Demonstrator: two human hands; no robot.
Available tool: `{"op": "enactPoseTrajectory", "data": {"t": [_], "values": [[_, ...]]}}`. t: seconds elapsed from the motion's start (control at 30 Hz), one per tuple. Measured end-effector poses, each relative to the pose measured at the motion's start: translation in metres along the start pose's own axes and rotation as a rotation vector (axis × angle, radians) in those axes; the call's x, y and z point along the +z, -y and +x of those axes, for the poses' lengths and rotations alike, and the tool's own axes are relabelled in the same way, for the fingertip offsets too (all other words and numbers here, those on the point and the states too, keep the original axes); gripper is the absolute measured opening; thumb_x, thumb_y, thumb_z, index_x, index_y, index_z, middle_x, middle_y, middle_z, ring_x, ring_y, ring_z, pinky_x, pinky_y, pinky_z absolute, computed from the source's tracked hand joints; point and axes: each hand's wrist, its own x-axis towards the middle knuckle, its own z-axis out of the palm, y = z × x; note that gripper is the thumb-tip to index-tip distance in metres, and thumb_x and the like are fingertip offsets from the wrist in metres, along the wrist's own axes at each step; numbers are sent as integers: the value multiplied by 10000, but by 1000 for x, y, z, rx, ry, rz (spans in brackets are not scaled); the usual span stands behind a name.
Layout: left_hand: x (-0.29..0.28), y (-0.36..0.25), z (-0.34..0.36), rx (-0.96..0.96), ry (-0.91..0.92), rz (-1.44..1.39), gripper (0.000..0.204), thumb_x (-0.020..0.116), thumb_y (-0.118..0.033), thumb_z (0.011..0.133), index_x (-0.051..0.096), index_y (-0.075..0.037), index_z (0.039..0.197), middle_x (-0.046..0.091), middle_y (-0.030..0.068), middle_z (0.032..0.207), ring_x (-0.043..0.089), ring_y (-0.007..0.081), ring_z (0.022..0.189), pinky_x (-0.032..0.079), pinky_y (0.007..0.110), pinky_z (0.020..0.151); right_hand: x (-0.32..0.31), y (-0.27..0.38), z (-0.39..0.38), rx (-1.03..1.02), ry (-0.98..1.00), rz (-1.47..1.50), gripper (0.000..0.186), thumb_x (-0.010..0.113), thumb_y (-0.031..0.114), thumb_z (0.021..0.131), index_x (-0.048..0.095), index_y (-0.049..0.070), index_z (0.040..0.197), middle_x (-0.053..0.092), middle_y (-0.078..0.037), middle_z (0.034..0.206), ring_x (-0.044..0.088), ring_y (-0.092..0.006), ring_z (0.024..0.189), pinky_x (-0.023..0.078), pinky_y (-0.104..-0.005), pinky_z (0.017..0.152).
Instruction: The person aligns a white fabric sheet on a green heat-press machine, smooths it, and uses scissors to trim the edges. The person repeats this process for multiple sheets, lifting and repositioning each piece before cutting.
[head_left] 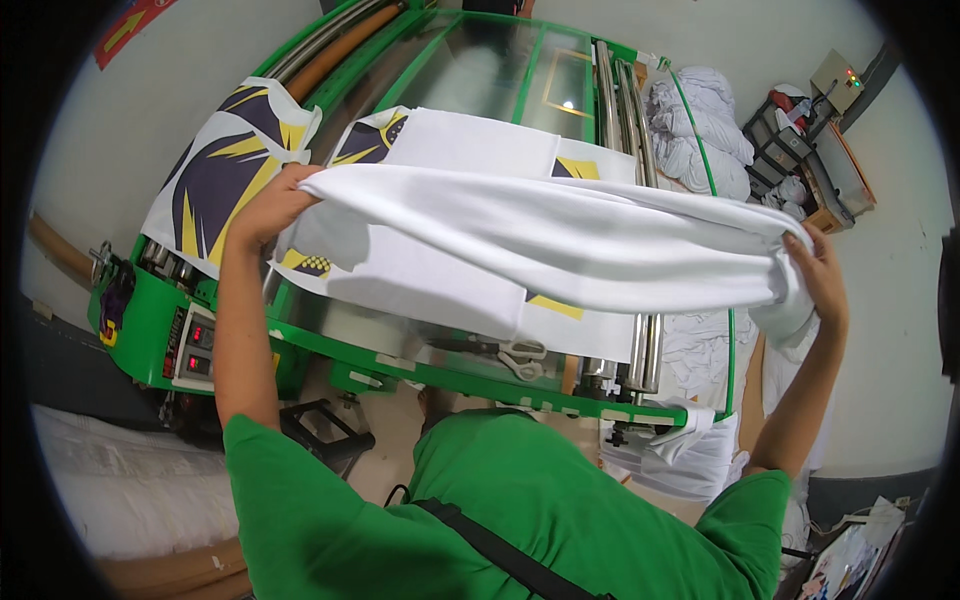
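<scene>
White cloth (560, 230): slung between left fingers (303, 173) and right fingers (804, 256)
Cloth's feel: likely light, soft; best held at ends
Fingers: left pinching one end, right clasping the bunched other

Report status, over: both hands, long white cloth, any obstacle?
Left hand, right hand: each gripping one end of long white cloth. Cloth outstretched above green-framed machine. Off-white-handled scissors lying near machine's front edge.
</scene>
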Motion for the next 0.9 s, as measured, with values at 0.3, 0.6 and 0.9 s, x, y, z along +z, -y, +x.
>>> {"op": "enactPoseTrajectory", "data": {"t": [0.3, 0.6, 0.9], "values": [[-64, 42, -1, 130, -3, -93, 370, 601, -58, 943, 715, 35, 1283, 757, 52, 1122, 666, 122, 1045, 504, 282, 961, 118, 34, -28, 198, 162, 182, 267, 709, 229, 1012, 707, 2, 1152, 715, -18, 972, 644, -77, 835, 512, -242, 744], [8, 234, -92, -228, 467, 18, 482, 661, 30, 822, 729, -26, 1296, 701, 154, 1390, 648, 261, 1287, 491, 347, 1090, 238, -70, -122, 441, 475, 75, 330, 811, 225, 891, 741, -9, 1112, 745, -53, 955, 678, -143, 877, 538, -301, 831], [38, 238, -51, -243, 434, 378, 497, 816, -319, 852, 720, -87, 1280, 658, 132, 1383, 608, 323, 1287, 417, 520, 1096, 308, -115, -172, 468, 384, -359, 540, 885, 302, 810, 694, -44, 1179, 753, -164, 1043, 711, -269, 967, 550, -393, 882]]}}
